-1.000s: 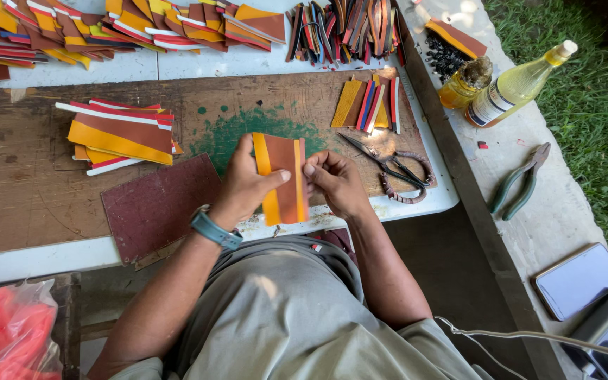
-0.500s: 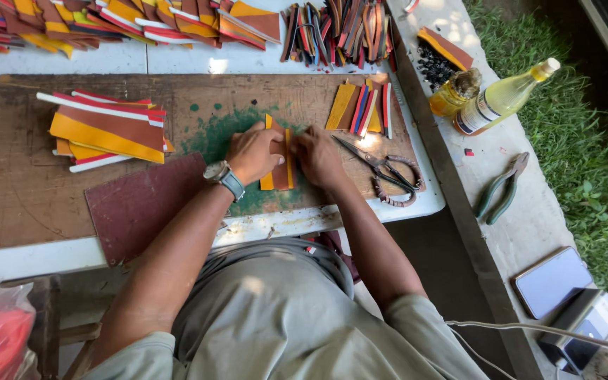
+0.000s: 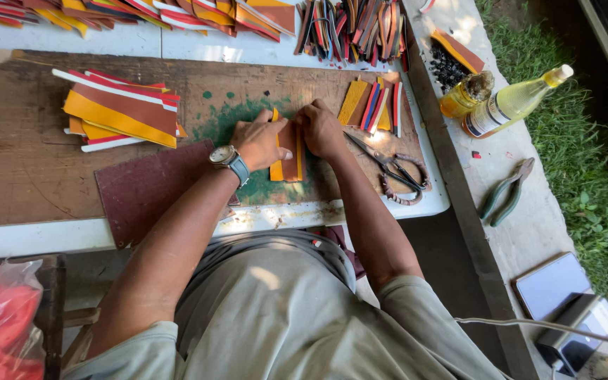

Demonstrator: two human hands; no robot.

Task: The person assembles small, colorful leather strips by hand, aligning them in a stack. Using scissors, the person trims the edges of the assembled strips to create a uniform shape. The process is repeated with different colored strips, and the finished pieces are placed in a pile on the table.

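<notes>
a white-labelled bottle [image 3: 511, 107] lies far right; perhaps a phone screen [image 3: 552, 285] below.

I see a wooden board [image 3: 8, 162] lying on the table [image 3: 29, 239] across the frame's centre. A stack of strips [image 3: 117, 112] lies on its left part, scissors [image 3: 385, 169] on its right. Two bottles [image 3: 494, 105] lie at upper right, pliers [image 3: 504, 191] below them, perhaps a tablet [image 3: 552, 285] lower right.

Both hands now press closer together on the orange-and-brown strip [image 3: 287, 156]: the left hand [image 3: 258, 141] covers more of it, the right hand [image 3: 320, 130] meeting it fingertip to fingertip.
</notes>
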